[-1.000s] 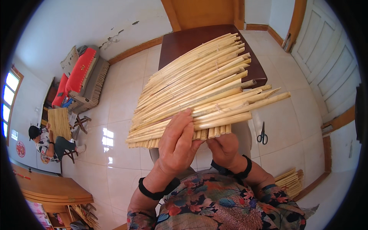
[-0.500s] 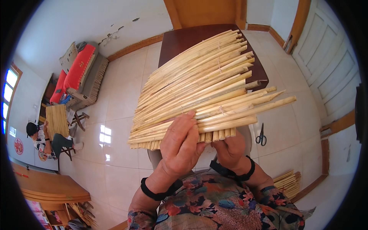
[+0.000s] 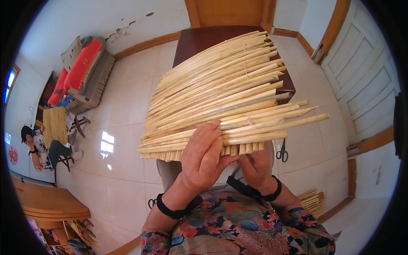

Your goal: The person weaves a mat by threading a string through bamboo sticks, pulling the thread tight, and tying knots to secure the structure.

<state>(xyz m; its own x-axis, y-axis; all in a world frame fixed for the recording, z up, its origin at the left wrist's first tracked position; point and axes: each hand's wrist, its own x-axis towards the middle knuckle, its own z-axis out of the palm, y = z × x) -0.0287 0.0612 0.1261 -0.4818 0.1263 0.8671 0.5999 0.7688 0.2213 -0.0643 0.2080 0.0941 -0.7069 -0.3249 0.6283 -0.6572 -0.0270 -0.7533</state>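
Note:
A mat of pale yellow reed sticks (image 3: 208, 93), tied with thin cord, slopes from a dark red-brown table (image 3: 187, 42) toward me, stick ends jutting unevenly on the right. My left hand (image 3: 199, 159) grips its near edge, fingers bent over the top sticks and thumb by their cut ends. Beneath that edge, my right hand (image 3: 255, 168) is curled on the underside, its fingertips hidden by the reeds. Black scissors (image 3: 281, 151) lie on the tiled floor to the right. Another pair of scissors (image 3: 151, 203) shows partly behind my left wrist.
At far left another person (image 3: 38, 146) sits on a stool holding a reed panel (image 3: 55, 125). A sofa (image 3: 83, 68) with red covers stands by the wall, a wooden cabinet (image 3: 51, 197) at lower left. Loose reeds (image 3: 312, 202) lie at lower right; a white door (image 3: 357, 72) is at right.
My hands and the near edge of the mat have shifted slightly right in the picture, and the room slightly left. The other person's hand is now raised toward the head.

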